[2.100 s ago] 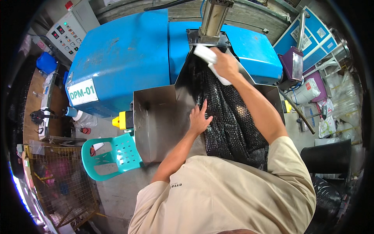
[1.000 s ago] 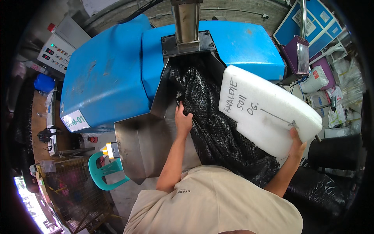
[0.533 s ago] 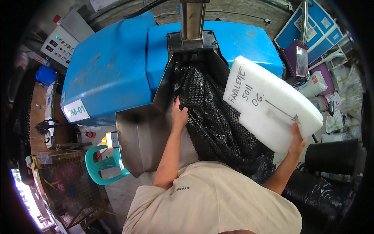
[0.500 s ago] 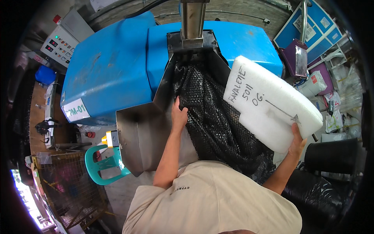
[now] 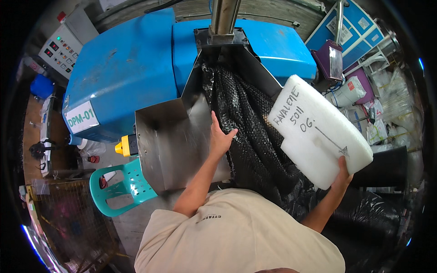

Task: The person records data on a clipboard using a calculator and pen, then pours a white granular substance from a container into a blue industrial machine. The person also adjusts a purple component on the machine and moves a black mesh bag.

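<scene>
A long sheet of black bubble wrap (image 5: 255,123) trails from the mouth of a metal feed chute (image 5: 170,145) down toward my body on the right. My left hand (image 5: 221,139) rests at its left edge, thumb spread away from the stretched fingers, gripping nothing. My right hand (image 5: 341,176) grips the lower right end of a thick white foam slab (image 5: 314,141) with handwriting and an arrow drawn on it. The slab is tilted over the wrap's right side, and my fingers are hidden beneath it.
Behind the chute stands a large blue machine (image 5: 123,68) with a metal column (image 5: 224,20). A control panel (image 5: 59,52) is at far left, a green plastic chair (image 5: 122,184) at near left. A yellow-and-black device (image 5: 126,145) sits beside the chute. Black plastic (image 5: 364,218) lies at right.
My left hand has slid a little right and down along the wrap, its thumb now spread wider. The foam slab stays in my right hand and sits slightly lower. The whole view has shifted.
</scene>
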Motion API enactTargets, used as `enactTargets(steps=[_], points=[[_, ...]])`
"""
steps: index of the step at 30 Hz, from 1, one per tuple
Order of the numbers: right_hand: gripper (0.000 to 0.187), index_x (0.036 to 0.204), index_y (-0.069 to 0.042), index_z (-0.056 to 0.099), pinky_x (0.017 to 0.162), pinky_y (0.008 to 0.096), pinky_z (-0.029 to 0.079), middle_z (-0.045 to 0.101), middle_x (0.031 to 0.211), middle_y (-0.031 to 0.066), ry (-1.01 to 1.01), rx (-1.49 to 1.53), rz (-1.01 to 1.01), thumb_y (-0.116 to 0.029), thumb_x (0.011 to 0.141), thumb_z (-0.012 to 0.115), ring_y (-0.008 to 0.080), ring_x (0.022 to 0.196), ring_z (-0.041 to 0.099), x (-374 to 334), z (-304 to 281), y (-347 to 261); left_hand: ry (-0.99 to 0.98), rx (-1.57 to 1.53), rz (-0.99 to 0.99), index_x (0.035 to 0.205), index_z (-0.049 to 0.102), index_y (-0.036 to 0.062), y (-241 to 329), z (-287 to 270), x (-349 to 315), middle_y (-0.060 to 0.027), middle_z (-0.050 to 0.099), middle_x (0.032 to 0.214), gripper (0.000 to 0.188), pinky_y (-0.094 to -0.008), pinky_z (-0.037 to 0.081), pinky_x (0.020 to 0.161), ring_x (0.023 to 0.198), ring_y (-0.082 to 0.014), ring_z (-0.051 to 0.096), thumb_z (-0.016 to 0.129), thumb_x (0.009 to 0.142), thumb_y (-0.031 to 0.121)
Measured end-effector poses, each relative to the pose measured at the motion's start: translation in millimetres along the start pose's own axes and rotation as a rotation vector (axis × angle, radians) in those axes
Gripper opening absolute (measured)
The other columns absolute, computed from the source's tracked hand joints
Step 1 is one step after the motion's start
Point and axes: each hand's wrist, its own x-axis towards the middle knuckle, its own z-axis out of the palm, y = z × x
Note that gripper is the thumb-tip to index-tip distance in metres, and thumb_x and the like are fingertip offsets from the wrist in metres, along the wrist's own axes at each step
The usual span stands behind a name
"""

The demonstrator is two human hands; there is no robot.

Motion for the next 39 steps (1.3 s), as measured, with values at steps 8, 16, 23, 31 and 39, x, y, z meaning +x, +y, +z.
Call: enactTargets(steps=[8, 16, 23, 31, 39], points=[[0.072, 0.152, 0.007, 0.053, 0.112, 0.0435, 0.050, 0.065, 0.142, 0.0179, 0.016, 0.051, 0.019, -0.012, 0.090, 0.086, 0.0307, 0.128, 0.064, -48.2, -32.9, -22.6, -0.019, 0.094, 0.096, 0.173, -0.012, 0.0117, -33.1, 26.9, -23.1, -0.0320, 0.037, 0.163, 0.134, -0.0541, 0.036, 0.124, 0.148, -0.0482, 0.041, 0.088, 0.085, 0.023], [0.074, 0.153, 0.006, 0.053, 0.113, 0.0432, 0.050, 0.064, 0.144, 0.0176, 0.021, 0.106, 0.004, -0.013, 0.090, 0.087, 0.0306, 0.129, 0.063, -50.3, -57.1, -26.8, -0.044, 0.040, -0.025, 0.172, -0.009, 0.0009, -17.2, 40.9, -49.4, -0.0355, 0.031, 0.168, 0.135, -0.0512, 0.030, 0.129, 0.155, -0.0486, 0.035, 0.090, 0.082, 0.020], [0.074, 0.155, 0.006, 0.050, 0.114, 0.0441, 0.049, 0.062, 0.147, 0.0189, 0.045, 0.128, 0.023, -0.013, 0.092, 0.085, 0.0308, 0.132, 0.062, -61.9, -110.6, -20.1, -0.007, 0.064, -0.118, 0.169, -0.008, -0.0064, -23.4, 53.3, -79.6, -0.0370, 0.025, 0.171, 0.133, -0.0455, 0.027, 0.131, 0.159, -0.0461, 0.030, 0.089, 0.083, 0.022], [0.069, 0.154, 0.008, 0.050, 0.112, 0.0447, 0.051, 0.062, 0.148, 0.0203, 0.060, 0.227, 0.079, -0.016, 0.098, 0.082, 0.0317, 0.131, 0.063, -77.5, -156.0, -16.5, 0.039, 0.125, -0.045, 0.172, -0.005, 0.0002, -54.5, 65.9, -124.1, -0.0340, 0.024, 0.173, 0.127, -0.0488, 0.028, 0.131, 0.158, -0.0468, 0.032, 0.085, 0.086, 0.024], [0.067, 0.149, 0.007, 0.056, 0.114, 0.0420, 0.048, 0.066, 0.143, 0.0160, 0.027, 0.263, 0.201, -0.013, 0.093, 0.086, 0.0291, 0.130, 0.063, -88.3, -151.6, 24.4, 0.027, 0.152, -0.017, 0.173, 0.002, 0.0007, -61.2, 60.0, -174.6, -0.0307, 0.035, 0.169, 0.121, -0.0475, 0.034, 0.128, 0.154, -0.0430, 0.041, 0.086, 0.086, 0.017]])
